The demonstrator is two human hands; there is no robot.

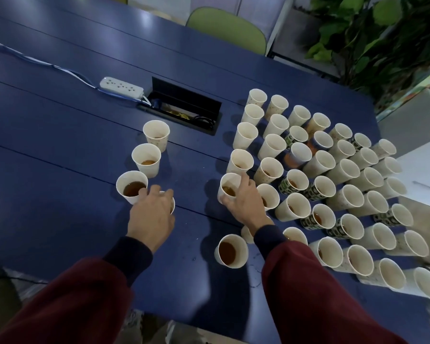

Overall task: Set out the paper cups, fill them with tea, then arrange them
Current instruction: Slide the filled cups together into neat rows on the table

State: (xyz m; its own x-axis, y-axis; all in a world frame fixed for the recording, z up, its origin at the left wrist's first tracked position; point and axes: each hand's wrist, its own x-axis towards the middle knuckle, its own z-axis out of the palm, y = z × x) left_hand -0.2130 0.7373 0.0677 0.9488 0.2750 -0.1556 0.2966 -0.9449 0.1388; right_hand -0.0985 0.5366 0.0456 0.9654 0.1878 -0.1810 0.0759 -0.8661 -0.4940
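Arranging step, judged. Half-hidden cup (172, 206) at column's (146, 160) 6 o'clock end is gripped by left hand (150, 216); tea cup (230, 188) at grid's (343, 170) 9 o'clock edge is grasped by right hand (243, 203) fingers (245, 181) — level lift needed next.

The dark blue planked bench (60, 145) carries a white power strip (121, 87) toward its far side. The cable (47, 63) trails off toward the left edge. Just beside the strip, an open hatch (184, 108) is sunk into the middle of the bench. A dense block of cups (343, 170) fills the right side out to the right edge, many holding tea. A short row of cups (146, 160) stands left of the middle. One lone cup (231, 250) of tea stands toward the near edge.
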